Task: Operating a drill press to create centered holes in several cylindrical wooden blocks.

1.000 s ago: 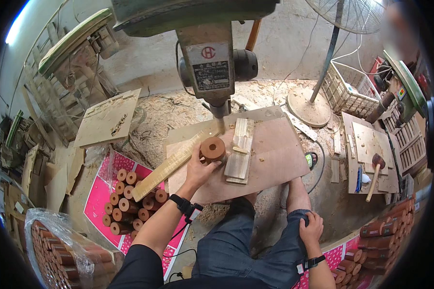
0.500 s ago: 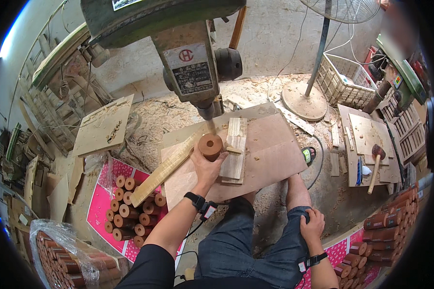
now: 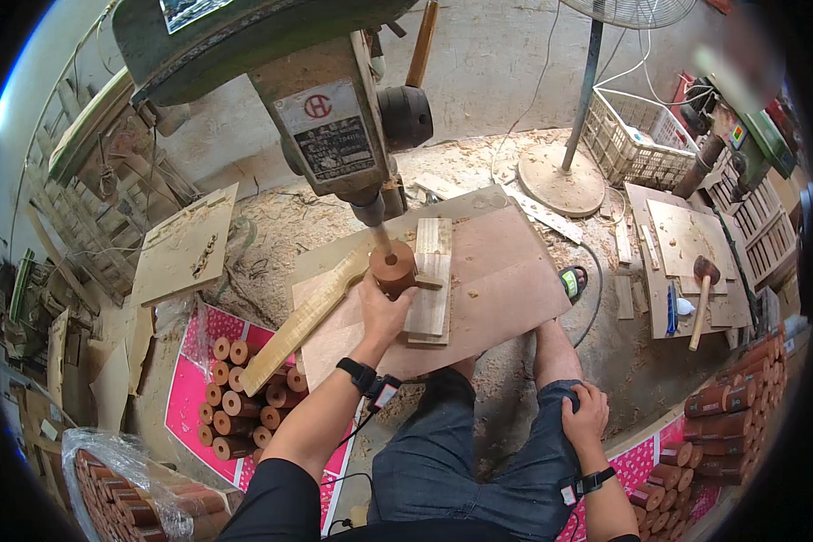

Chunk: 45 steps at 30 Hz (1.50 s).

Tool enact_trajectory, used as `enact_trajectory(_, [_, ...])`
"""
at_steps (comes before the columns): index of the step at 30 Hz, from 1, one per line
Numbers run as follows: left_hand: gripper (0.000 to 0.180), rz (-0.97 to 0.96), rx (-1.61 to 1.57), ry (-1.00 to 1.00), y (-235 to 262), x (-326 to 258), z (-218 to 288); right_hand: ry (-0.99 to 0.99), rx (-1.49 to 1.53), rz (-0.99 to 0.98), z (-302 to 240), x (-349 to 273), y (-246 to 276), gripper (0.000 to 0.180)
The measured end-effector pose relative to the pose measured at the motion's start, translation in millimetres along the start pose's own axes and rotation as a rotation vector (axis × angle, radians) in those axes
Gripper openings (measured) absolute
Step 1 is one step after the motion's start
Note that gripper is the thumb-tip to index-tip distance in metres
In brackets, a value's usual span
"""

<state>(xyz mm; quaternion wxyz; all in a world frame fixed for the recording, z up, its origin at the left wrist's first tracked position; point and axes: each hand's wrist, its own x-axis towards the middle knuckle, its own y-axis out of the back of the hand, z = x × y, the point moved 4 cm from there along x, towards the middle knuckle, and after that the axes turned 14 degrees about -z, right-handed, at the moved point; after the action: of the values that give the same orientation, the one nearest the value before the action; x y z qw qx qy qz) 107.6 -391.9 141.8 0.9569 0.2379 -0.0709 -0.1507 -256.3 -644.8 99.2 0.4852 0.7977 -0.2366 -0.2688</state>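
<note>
My left hand (image 3: 385,314) is wrapped round a reddish-brown wooden cylinder (image 3: 392,276) standing upright on the drill press table board. The cylinder has a round hole in its top. Above it, the drill bit (image 3: 381,238) comes down from the drill press (image 3: 323,126), its tip at the hole; I cannot tell how deep it sits. A long pale wooden bar (image 3: 303,332) touches the cylinder's left side, and a wooden block with a small peg (image 3: 429,282) lies at its right. My right hand (image 3: 586,415) rests on my right knee, fingers spread, holding nothing.
Stacked cylinders (image 3: 235,411) lie on a pink sheet at left; more (image 3: 714,425) are piled at right, and a plastic-wrapped bundle (image 3: 140,501) is at lower left. A mallet (image 3: 703,294) lies on a side board. A fan stand (image 3: 560,185) and crate (image 3: 637,140) stand behind.
The drill bit's tip now meets the hole in the cylinder's top, where before it showed behind the far rim. The whole view has shifted slightly. My right hand stays on the knee.
</note>
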Motion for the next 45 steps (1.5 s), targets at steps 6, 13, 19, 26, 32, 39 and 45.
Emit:
enact_trajectory(6, [0.062,-0.253,0.156,0.073,33.1,-1.9,-37.2,0.014,-0.003,0.016,3.3,1.4,0.1,0.030])
enact_trajectory(13, [0.059,-0.030,1.061,0.458,229.5,-72.3,-112.5,0.040,0.019,-0.072,15.7,4.2,-2.4,0.032])
enact_trajectory(19, [0.058,-0.515,0.592,0.600,177.2,-190.7,-107.8,0.122,0.343,-0.234,-21.1,83.7,64.7,0.030])
enact_trajectory(26, [0.046,-0.300,-0.296,0.453,14.3,-206.9,-57.8,0.470,0.517,-0.328,-226.6,179.7,208.6,0.035])
enact_trajectory(32, [0.039,-0.183,-0.698,0.452,-6.6,-198.7,-77.8,0.686,0.772,-0.330,-367.6,231.6,256.3,0.055])
enact_trajectory(39, [0.043,-0.125,-0.464,0.389,1.3,-202.0,-69.3,0.723,1.534,-0.456,-419.1,284.2,276.8,0.036])
enact_trajectory(45, [0.043,-0.113,-0.413,0.372,4.6,-198.6,-67.5,0.990,1.267,-0.743,-390.1,208.9,315.6,0.035])
